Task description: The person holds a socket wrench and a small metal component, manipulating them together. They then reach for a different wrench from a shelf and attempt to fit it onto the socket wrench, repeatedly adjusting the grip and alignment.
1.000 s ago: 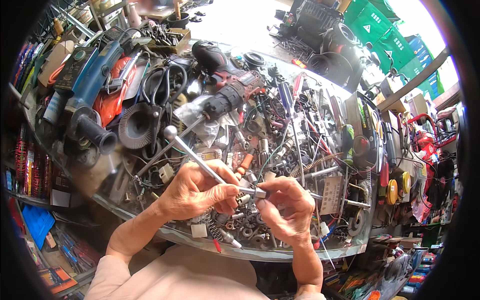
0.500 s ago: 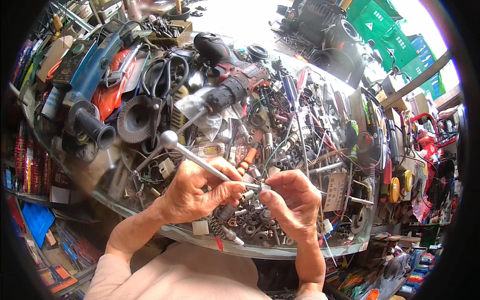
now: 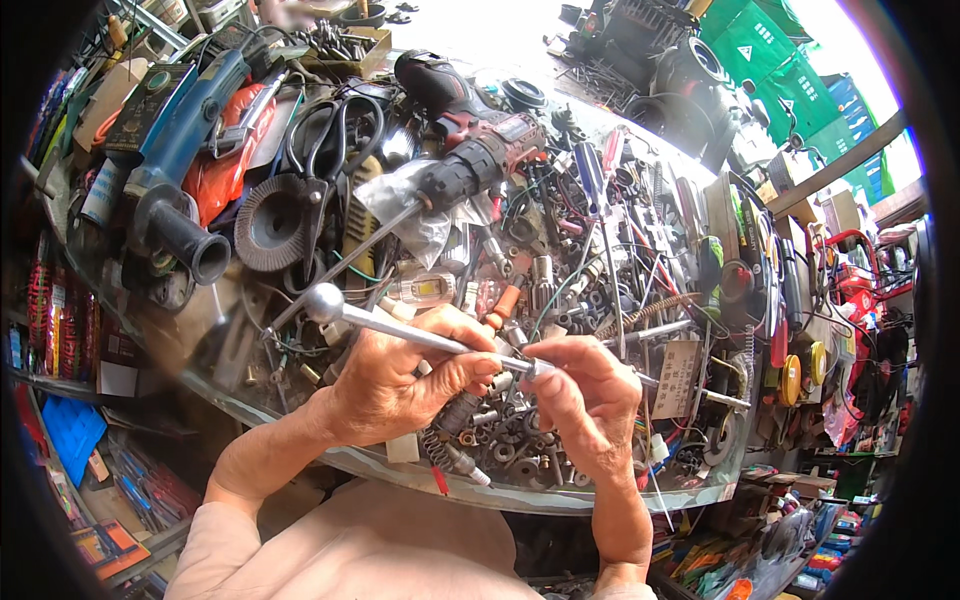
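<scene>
My left hand [image 3: 405,375] is closed around a silver metal rod [image 3: 400,329], whose round ball end [image 3: 325,301] points up to the left. At the rod's other end, the fingertips of my right hand [image 3: 590,395] pinch a small pale fitting [image 3: 542,370]; whether it is a nut or a sleeve I cannot make out. Both hands are held above heaped metal parts on the bench. Just past my fingers lies an orange-brown handle [image 3: 504,305]. A coil spring with a threaded end [image 3: 455,458] lies near the front edge, below my left hand.
A cordless drill [image 3: 480,160] with a long bit lies beyond my hands. To the left are scissors [image 3: 318,180], a wire wheel brush [image 3: 275,225] and a blue angle grinder [image 3: 190,140]. Screwdrivers [image 3: 590,185] lie to the right. The bench's glass edge [image 3: 560,500] curves in front of me.
The ball end of the rod has dipped slightly down and left. My right fingertips have shifted a little, and more of the pale fitting shows at the rod's end.
</scene>
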A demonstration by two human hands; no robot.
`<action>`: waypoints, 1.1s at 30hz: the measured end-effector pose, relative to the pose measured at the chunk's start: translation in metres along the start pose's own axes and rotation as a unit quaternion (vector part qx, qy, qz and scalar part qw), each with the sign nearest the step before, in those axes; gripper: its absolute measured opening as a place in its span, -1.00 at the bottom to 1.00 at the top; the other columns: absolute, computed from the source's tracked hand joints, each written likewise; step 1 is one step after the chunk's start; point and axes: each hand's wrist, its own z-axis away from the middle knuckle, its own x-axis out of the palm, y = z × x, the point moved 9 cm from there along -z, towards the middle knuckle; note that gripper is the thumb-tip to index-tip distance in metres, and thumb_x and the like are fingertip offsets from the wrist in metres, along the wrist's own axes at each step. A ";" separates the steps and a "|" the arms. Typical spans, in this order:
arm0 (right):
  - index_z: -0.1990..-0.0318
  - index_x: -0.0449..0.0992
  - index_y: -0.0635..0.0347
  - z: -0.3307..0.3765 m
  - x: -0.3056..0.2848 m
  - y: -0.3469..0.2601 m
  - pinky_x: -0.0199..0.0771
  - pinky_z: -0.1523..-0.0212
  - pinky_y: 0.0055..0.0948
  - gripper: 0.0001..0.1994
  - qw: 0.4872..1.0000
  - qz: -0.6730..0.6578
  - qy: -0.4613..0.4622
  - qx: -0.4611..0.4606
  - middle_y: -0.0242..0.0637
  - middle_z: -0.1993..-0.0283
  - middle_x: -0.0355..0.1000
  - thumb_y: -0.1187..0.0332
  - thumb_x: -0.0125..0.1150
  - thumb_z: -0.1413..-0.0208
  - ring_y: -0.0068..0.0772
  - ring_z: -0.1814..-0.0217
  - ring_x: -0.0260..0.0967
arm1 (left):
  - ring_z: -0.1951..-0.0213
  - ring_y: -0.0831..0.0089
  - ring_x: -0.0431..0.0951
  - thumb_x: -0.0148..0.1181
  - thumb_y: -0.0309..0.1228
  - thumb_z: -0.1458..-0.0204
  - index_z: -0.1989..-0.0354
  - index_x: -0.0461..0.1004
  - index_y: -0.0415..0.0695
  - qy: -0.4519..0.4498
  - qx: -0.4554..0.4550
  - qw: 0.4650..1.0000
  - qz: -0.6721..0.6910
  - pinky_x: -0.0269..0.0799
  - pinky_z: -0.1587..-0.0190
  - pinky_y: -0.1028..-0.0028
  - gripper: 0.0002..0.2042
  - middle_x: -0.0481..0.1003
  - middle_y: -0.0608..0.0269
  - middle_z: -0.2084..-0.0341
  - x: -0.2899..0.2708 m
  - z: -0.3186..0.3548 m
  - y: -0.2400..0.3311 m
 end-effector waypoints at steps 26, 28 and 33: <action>0.08 0.43 0.34 0.000 0.000 -0.010 0.29 0.57 -0.75 -0.68 0.999 -0.002 -0.012 -0.035 -0.35 0.43 0.49 0.48 0.32 0.00 -0.74 0.53 0.36 | 0.55 0.38 0.60 0.15 -0.43 -0.14 0.25 0.37 -0.33 0.069 -0.136 0.962 0.224 0.59 0.50 0.48 -0.81 0.54 0.07 0.58 -0.009 0.005 -0.011; 0.12 0.42 0.36 0.002 0.001 -0.011 0.31 0.56 -0.73 -0.68 0.998 -0.027 -0.023 -0.058 -0.33 0.45 0.48 0.38 0.32 -0.02 -0.69 0.53 0.37 | 0.55 0.38 0.60 0.15 -0.44 -0.14 0.25 0.38 -0.33 0.070 -0.145 0.966 0.201 0.59 0.50 0.48 -0.82 0.54 0.07 0.58 -0.008 0.007 -0.013; 0.25 0.48 0.34 0.002 -0.004 -0.002 0.23 0.59 -0.74 -0.72 1.000 0.002 0.006 0.006 -0.43 0.54 0.43 0.30 0.36 -0.02 -0.78 0.58 0.27 | 0.55 0.35 0.61 0.15 -0.46 -0.14 0.22 0.38 -0.33 0.015 -0.165 0.962 0.217 0.59 0.51 0.46 -0.82 0.54 0.04 0.58 0.005 0.008 -0.014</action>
